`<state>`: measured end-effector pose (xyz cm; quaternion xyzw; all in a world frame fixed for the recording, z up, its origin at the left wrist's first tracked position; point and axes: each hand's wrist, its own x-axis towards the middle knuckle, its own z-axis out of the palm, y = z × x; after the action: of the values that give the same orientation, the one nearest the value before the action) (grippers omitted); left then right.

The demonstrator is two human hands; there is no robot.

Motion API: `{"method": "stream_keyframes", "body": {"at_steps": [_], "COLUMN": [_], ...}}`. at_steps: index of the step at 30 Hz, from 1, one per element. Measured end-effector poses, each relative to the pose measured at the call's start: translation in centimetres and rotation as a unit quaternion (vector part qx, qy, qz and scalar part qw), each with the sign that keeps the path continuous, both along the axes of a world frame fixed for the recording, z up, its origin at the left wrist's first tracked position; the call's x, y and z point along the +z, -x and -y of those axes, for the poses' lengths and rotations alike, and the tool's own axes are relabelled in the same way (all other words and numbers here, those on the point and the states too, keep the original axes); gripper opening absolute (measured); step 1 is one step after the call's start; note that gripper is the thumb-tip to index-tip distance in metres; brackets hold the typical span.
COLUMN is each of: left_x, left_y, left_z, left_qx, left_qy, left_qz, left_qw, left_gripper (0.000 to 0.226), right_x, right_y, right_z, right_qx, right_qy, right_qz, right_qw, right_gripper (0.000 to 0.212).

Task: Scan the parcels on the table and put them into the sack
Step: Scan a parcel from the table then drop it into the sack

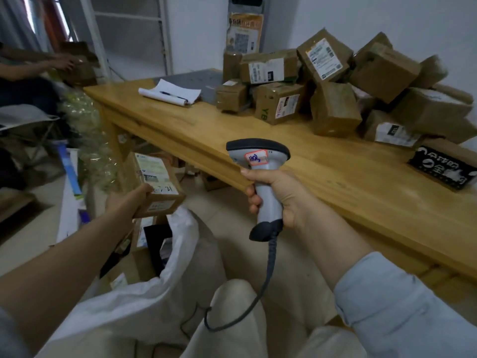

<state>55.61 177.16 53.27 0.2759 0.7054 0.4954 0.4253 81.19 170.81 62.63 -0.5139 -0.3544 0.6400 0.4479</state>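
My left grip (pixel 124 200) clasps a parcel (pixel 154 187) just above the open sack (pixel 180 228), off the near edge of the counter (pixel 335 177), while my right grip (pixel 278 200) wraps the scanner (pixel 258 156), so I judge the drop comes next, needing a clean release.

We see a long wooden table (pixel 335 177) running from near right to far left, on a pale beige floor (pixel 224 210). Plain white walls (pixel 387 16) stand far right. Far left, a window (pixel 55 19) with a reddish frame gives daylight, and a white metal frame (pixel 129 19) stands beside it. A grey surface (pixel 191 81) lies just beyond the table's far end.
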Motion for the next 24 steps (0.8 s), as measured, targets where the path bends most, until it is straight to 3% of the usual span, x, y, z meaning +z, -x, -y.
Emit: {"method": "stream_keyframes", "body": {"at_steps": [4, 11, 14, 17, 21, 24], "left_x": [-4.1, -10.2, -12.3, -13.6, -17.8, -16.4], "left_y": [3.3, 5.8, 5.8, 5.3, 5.6, 4.2], "left_z": [1.1, 0.7, 0.1, -1.1, -3.5, -3.6], "left_qx": [0.007, -0.03, -0.068, -0.079, -0.099, -0.092], "left_qy": [0.062, 0.126, 0.145, 0.162, 0.228, 0.211], "left_qz": [-0.007, -0.115, -0.14, -0.098, -0.062, -0.1], "left_qw": [0.998, 0.985, 0.977, 0.979, 0.967, 0.968], "left_gripper": [0.055, 0.053, 0.043, 0.042, 0.061, 0.013], "right_x": [-1.7, -4.2, -5.3, -6.2, -7.1, -7.3], "right_y": [1.9, 3.6, 4.0, 4.3, 4.5, 4.4], "right_z": [-1.3, -3.6, -4.6, -5.5, -6.3, -6.5], "right_qx": [0.018, 0.034, 0.036, 0.04, 0.04, 0.04], "right_qy": [0.035, 0.081, 0.093, 0.105, 0.121, 0.127], "right_qz": [-0.001, 0.009, 0.016, 0.015, 0.017, 0.018], "right_qw": [0.999, 0.996, 0.995, 0.994, 0.992, 0.991], "right_gripper": [0.014, 0.012, 0.013, 0.013, 0.013, 0.013]}}
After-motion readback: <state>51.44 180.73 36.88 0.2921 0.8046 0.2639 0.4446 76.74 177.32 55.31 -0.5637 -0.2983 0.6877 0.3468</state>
